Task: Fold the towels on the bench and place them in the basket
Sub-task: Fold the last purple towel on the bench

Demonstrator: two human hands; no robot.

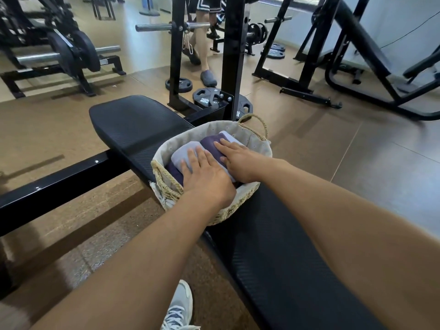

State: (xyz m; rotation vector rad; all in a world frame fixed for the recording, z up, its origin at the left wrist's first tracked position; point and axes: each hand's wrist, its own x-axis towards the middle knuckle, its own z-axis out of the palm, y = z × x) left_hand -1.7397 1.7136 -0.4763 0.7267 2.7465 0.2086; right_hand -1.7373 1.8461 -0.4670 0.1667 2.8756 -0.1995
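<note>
Now, both your hands are down in the basket (pixel 247 198), w/ fingers straight and spread. Your left hand (pixel 207 175) lies flat on the light lavender towel (pixel 183 152); fingertips reach toward the far side. Your right hand (pixel 238 158) presses flat on the dark purple towel (pixel 212 145), just beside the left one, thumbs nearly touching. Neither hand pinches or curls round anything.

Basket: woven straw w/ pale cloth liner, rope handle (pixel 256 125) at the far right rim. It sits on the black bench (pixel 133 122), approx mid-length of the pad; bench runs from far left to near right. Towels lie folded inside, side by side; another dark fold (pixel 175 173) shows under the lavender one at the left, and a second pale edge (pixel 229 136) pokes out beyond the purple one. Can't tell how many towels in total.

Near bottom: a grey sneaker w/ white laces (pixel 179 308) on the brown floor (pixel 381 163). Far side: black rack upright (pixel 234 55), weight plates (pixel 207 97) on the floor at its foot, a loaded barbell (pixel 71 53) far left. Another person's legs (pixel 202 48) stand beyond the rack, in a grey slipper.
</note>
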